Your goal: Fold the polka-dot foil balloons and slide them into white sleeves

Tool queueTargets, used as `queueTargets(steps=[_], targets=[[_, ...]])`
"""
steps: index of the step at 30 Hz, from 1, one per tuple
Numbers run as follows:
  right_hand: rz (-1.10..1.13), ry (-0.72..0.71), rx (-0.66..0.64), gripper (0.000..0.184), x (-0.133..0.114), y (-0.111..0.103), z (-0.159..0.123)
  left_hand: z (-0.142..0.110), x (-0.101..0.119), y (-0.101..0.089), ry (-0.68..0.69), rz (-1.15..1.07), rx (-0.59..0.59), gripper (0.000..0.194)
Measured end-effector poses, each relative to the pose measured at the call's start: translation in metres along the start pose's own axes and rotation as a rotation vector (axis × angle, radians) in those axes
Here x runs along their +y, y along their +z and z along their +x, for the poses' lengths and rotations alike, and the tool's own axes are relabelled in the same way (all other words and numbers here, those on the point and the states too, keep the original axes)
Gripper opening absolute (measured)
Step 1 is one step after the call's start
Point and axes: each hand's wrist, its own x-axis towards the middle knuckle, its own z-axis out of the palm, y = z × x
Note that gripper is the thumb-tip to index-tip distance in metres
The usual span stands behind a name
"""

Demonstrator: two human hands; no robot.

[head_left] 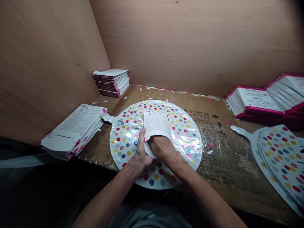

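A flat round foil balloon (180, 133) with coloured dots lies on the worktable in front of me. On its middle rests a white printed card sleeve (155, 125). My left hand (141, 152) grips the sleeve's near left edge, thumb along its side. My right hand (163, 148) has its fingers pushed inside the sleeve's near opening, so the fingertips are hidden.
Stacks of flat white-and-pink card sleeves sit at the left (76, 129), the back left corner (111, 82) and the right (258, 101). A pile of dotted balloons (280, 155) lies at the right. Plywood walls (190, 41) close in the worn table (228, 158).
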Motion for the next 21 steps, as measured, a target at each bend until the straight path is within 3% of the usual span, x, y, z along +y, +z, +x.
queueTargets(steps=[4, 6, 7, 8, 10, 12, 13, 16, 21], targets=[[-0.158, -0.118, -0.025, 0.037, -0.02, -0.019, -0.05, 0.0, 0.025, -0.029, 0.199, 0.609, 0.131, 0.051], [-0.15, -0.195, -0.026, 0.038, -0.02, -0.027, -0.078, 0.001, 0.029, -0.038, 0.395, 0.93, 0.242, 0.036], [-0.098, -0.223, -0.034, 0.035, -0.018, -0.032, -0.089, 0.001, 0.027, -0.039, 0.514, 1.079, 0.241, 0.03], [-0.029, -0.243, -0.037, 0.031, -0.014, -0.037, -0.099, 0.002, 0.022, -0.038, 0.637, 1.23, 0.178, 0.029], [0.092, -0.249, -0.011, 0.023, -0.003, -0.048, -0.112, 0.003, 0.007, -0.033, 0.83, 1.535, -0.093, 0.038], [0.101, -0.18, 0.051, 0.018, 0.008, -0.06, -0.12, 0.003, -0.011, -0.025, 0.852, 1.706, -0.339, 0.041], [0.06, -0.131, 0.075, 0.018, 0.013, -0.064, -0.122, 0.002, -0.018, -0.022, 0.838, 1.761, -0.387, 0.041], [-0.091, -0.025, 0.037, 0.019, 0.026, -0.07, -0.126, 0.001, -0.031, -0.016, 0.827, 1.827, -0.38, 0.041], [-0.128, -0.072, -0.071, 0.018, 0.036, -0.066, -0.126, 0.0, -0.028, -0.017, 0.812, 1.857, -0.45, 0.046]])
